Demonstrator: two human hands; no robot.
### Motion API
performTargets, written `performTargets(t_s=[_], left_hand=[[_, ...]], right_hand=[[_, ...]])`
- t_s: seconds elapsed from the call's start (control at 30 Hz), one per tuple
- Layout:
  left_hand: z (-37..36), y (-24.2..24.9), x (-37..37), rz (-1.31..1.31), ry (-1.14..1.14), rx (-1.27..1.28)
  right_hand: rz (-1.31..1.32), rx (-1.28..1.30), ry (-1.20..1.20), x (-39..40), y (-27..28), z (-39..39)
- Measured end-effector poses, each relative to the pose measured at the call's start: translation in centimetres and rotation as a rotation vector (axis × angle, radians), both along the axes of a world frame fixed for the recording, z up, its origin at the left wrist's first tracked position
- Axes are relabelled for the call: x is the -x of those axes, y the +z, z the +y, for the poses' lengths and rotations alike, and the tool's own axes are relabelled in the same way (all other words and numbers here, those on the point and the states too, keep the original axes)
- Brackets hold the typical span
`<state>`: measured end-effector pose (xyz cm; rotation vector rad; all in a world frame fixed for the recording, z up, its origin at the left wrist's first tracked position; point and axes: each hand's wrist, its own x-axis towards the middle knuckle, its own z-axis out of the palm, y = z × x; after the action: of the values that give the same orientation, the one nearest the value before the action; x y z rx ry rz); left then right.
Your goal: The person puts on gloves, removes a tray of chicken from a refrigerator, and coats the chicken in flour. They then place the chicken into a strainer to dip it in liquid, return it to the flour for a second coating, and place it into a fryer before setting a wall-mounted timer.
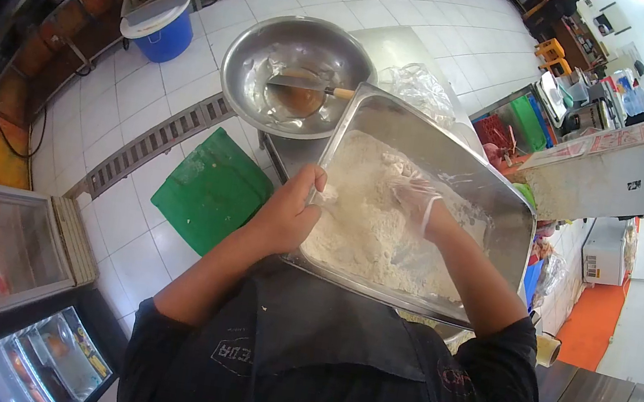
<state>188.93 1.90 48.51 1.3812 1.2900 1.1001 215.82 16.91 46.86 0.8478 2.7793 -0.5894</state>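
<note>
pale powder [357,214] inside the tray [511,232] may be spilled over the tray's rim if uneven pull is applied by the left hand [288,211], its fingers curled on that rim, while finger spread of the powder-dipped right hand [418,200] cannot be determined.

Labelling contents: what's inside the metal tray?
The metal tray holds pale, flour-like powder, with the gloved right hand in it. Anything beneath the powder is covered and can't be seen.
</note>
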Motion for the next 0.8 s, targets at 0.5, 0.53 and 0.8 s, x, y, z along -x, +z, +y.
performTargets(t_s=[0.5,0.53,0.8], left_hand=[[0.2,-0.7,-0.6,0.019,0.028,-0.101],[0.2,-0.7,-0.6,0.024,0.026,-0.101],[0.0,-0.5,-0.2,0.022,0.009,-0.044]], right_hand=[[0.24,1.098,-0.459,5.2,-2.3,-8.2],[0.23,1.125,-0.483,5.6,-2.4,-8.3],[-0.123,0.723,-0.58,7.0,2.1,-5.3]])
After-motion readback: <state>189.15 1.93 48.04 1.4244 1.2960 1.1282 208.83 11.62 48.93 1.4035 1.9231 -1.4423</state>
